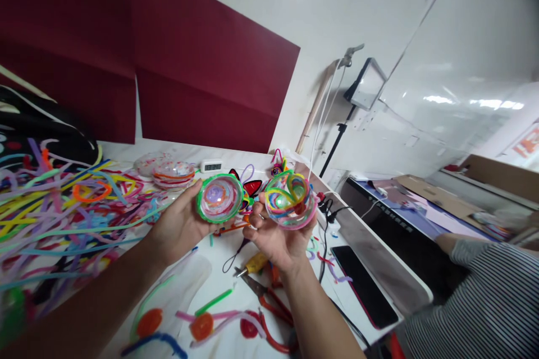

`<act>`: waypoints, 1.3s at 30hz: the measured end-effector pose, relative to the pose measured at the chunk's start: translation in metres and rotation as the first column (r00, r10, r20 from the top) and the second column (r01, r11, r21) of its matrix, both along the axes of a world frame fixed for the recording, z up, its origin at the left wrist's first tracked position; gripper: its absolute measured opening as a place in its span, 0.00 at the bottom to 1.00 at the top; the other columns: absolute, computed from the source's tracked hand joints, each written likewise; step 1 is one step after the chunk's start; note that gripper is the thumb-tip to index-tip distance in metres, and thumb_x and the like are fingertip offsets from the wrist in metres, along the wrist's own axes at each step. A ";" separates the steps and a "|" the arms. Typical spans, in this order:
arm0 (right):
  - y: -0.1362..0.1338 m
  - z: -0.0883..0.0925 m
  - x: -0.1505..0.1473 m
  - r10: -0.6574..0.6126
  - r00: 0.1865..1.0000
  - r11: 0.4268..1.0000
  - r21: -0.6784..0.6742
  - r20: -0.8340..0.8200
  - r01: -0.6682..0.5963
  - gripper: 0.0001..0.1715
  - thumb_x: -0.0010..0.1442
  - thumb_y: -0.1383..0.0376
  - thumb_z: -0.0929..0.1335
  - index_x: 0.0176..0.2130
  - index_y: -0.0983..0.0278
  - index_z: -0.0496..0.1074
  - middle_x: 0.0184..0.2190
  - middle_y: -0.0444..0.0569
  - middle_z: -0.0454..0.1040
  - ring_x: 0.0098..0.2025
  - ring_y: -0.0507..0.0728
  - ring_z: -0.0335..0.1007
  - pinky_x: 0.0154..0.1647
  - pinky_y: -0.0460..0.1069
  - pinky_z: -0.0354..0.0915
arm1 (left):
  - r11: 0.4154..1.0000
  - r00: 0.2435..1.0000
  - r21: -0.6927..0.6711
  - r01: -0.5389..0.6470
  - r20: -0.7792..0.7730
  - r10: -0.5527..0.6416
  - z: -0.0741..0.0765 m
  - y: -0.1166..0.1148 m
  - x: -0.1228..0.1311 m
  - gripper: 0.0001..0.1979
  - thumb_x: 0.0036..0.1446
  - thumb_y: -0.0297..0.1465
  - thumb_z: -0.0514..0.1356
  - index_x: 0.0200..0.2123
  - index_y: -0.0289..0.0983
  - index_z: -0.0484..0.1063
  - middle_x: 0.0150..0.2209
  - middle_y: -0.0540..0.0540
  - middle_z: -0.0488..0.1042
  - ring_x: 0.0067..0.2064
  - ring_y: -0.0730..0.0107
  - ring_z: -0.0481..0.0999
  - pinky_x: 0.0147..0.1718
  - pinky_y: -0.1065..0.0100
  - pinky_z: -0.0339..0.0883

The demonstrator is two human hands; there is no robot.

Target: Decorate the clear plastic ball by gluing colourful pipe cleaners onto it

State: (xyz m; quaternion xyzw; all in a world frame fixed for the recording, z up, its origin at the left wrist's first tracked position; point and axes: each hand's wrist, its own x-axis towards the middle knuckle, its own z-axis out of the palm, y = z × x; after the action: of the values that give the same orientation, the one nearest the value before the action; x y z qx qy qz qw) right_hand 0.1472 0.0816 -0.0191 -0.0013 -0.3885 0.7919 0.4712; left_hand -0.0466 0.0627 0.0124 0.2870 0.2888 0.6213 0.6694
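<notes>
In my left hand (pixel 177 227) is a clear half-ball shell (pixel 219 197), its rim wrapped in green fuzzy pipe cleaner and its inside lined with pink, orange and purple. My right hand (pixel 280 244) cups a second clear shell (pixel 291 202) from below, with rainbow pipe cleaner loops in it and a pink edge. Both shells are held up over the white table with their hollow sides toward me, a short gap between them. Behind them, partly hidden, are a black-and-red pointed piece (pixel 252 187) and a small colourful pipe cleaner figure (pixel 278 169).
A heap of pipe cleaners (pixel 63 224) covers the left side, beside stacked clear shells (pixel 173 171) and a small digital clock (pixel 211 166). Below my hands lie a yellow-handled tool (pixel 255 263) and red-handled cutters (pixel 263 291). At right are a phone (pixel 365 286), cables and a person's striped sleeve (pixel 475 297).
</notes>
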 end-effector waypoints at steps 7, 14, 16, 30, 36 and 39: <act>-0.004 0.006 0.000 0.027 0.996 0.998 -0.059 -0.082 -0.032 0.51 0.34 0.34 0.76 0.46 0.67 0.76 0.39 0.53 0.75 0.34 0.55 0.65 0.37 0.51 0.64 | 1.000 1.000 -0.021 0.003 0.027 -0.003 0.003 0.000 0.003 0.17 0.69 0.35 0.51 0.53 0.36 0.74 0.43 0.40 0.83 0.48 0.52 0.82 0.45 0.54 0.79; -0.004 0.006 0.000 0.045 0.995 0.996 -0.067 -0.093 -0.051 0.52 0.35 0.36 0.77 0.47 0.69 0.75 0.39 0.53 0.76 0.34 0.55 0.66 0.37 0.51 0.64 | 0.999 0.999 -0.021 0.044 0.029 -0.043 0.006 -0.005 0.006 0.17 0.69 0.36 0.52 0.51 0.36 0.75 0.41 0.39 0.83 0.46 0.53 0.82 0.44 0.56 0.79; -0.003 0.005 0.000 0.034 0.997 0.997 -0.060 -0.076 -0.039 0.52 0.35 0.35 0.76 0.47 0.68 0.75 0.39 0.53 0.75 0.34 0.55 0.66 0.37 0.52 0.63 | 0.998 0.998 -0.020 0.056 0.021 -0.056 0.007 -0.007 0.007 0.17 0.68 0.37 0.52 0.51 0.35 0.75 0.42 0.39 0.83 0.46 0.53 0.82 0.45 0.55 0.78; -0.002 -0.002 -0.002 0.035 0.999 0.999 0.003 -0.040 -0.034 0.52 0.35 0.36 0.76 0.51 0.65 0.72 0.34 0.48 0.73 0.30 0.53 0.62 0.36 0.51 0.58 | 0.995 0.995 0.013 0.099 0.028 -0.099 0.009 -0.013 0.007 0.19 0.68 0.35 0.56 0.58 0.33 0.69 0.47 0.38 0.82 0.50 0.53 0.81 0.52 0.54 0.75; -0.003 -0.002 -0.001 0.071 0.997 0.996 0.056 -0.040 -0.068 0.53 0.36 0.34 0.74 0.49 0.67 0.74 0.33 0.48 0.71 0.29 0.53 0.59 0.35 0.50 0.57 | 0.997 0.997 -0.012 0.072 0.003 -0.072 0.009 -0.012 0.009 0.21 0.69 0.35 0.53 0.61 0.32 0.67 0.47 0.37 0.82 0.50 0.53 0.81 0.53 0.52 0.74; -0.004 0.000 0.001 0.081 0.996 0.993 0.086 -0.028 -0.078 0.53 0.35 0.32 0.73 0.48 0.66 0.74 0.33 0.49 0.71 0.29 0.53 0.59 0.35 0.51 0.57 | 0.997 0.997 -0.005 0.077 -0.010 -0.077 0.007 -0.010 0.008 0.22 0.68 0.35 0.52 0.61 0.32 0.67 0.47 0.36 0.82 0.51 0.51 0.81 0.52 0.50 0.75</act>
State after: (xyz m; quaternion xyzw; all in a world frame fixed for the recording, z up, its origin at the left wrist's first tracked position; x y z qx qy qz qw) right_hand 0.1480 0.0777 -0.0188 0.0466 -0.4140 0.7927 0.4451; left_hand -0.0381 0.0527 0.0195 0.2994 0.2823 0.5931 0.6920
